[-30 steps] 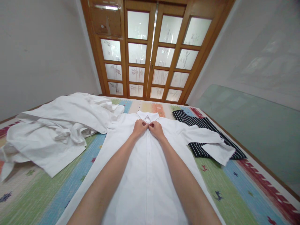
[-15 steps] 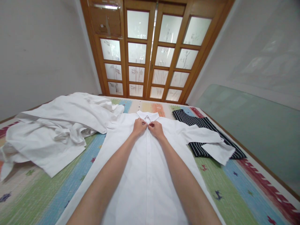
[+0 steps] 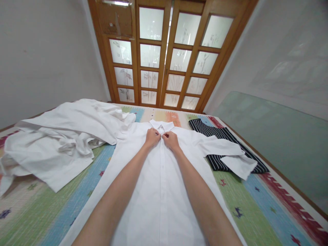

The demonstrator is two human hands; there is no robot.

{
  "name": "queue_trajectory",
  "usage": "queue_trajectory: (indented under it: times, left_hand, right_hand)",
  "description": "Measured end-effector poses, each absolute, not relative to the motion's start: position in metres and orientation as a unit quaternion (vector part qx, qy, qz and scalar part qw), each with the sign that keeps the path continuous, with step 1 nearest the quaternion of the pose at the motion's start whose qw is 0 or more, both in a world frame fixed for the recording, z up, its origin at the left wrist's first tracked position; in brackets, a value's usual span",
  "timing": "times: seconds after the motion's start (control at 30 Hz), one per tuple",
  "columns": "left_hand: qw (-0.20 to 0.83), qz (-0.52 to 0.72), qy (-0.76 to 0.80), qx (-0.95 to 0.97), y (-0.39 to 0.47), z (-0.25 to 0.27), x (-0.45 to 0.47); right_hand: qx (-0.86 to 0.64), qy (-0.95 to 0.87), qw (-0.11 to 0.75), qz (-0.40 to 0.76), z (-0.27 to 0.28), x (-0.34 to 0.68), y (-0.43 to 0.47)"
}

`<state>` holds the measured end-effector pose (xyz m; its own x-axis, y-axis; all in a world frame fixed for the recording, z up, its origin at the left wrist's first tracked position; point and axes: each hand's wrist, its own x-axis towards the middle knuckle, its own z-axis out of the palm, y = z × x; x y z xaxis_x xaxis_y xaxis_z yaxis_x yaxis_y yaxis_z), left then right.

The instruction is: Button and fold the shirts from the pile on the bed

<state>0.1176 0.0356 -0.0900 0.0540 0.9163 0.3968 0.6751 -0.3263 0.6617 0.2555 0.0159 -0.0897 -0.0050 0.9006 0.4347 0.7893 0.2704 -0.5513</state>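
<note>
A white button-up shirt (image 3: 148, 201) lies front side up before me, its collar (image 3: 162, 125) at the far end. Just below the collar, my left hand (image 3: 153, 137) pinches the left side of the front placket. Close beside it, my right hand (image 3: 170, 140) pinches the placket's right side. Both hands are closed, and the small bit of cloth or button between the fingertips is too hidden to make out. The shirt's right-hand sleeve (image 3: 221, 147) stretches out sideways, its cuff folded down.
A heap of white cloth (image 3: 64, 136) lies to the left, against the shirt's shoulder. Under the right sleeve is a folded black-and-white striped garment (image 3: 217, 164). A patterned, coloured cloth (image 3: 230, 205) covers the surface. Wooden doors with glass panes (image 3: 164, 54) stand beyond, with walls on both sides.
Both hands stay at the placket below the collar with almost the same grip. The view has shifted very slightly; the shirt and other garments lie as before.
</note>
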Motion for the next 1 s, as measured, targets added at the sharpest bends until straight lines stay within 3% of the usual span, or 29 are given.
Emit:
queue_trajectory:
  times: [0.4,1.0]
  left_hand:
    - [0.188,0.392,0.538,0.722,0.035,-0.0884,0.1162]
    - [0.156,0.347,0.548,0.745,0.0253,-0.0844,0.1195]
  right_hand:
    - [-0.592,-0.706,0.379,0.088,-0.0888,0.2564,0.0146]
    - [-0.628,-0.671,0.38,0.105,-0.0855,0.2579,0.0141]
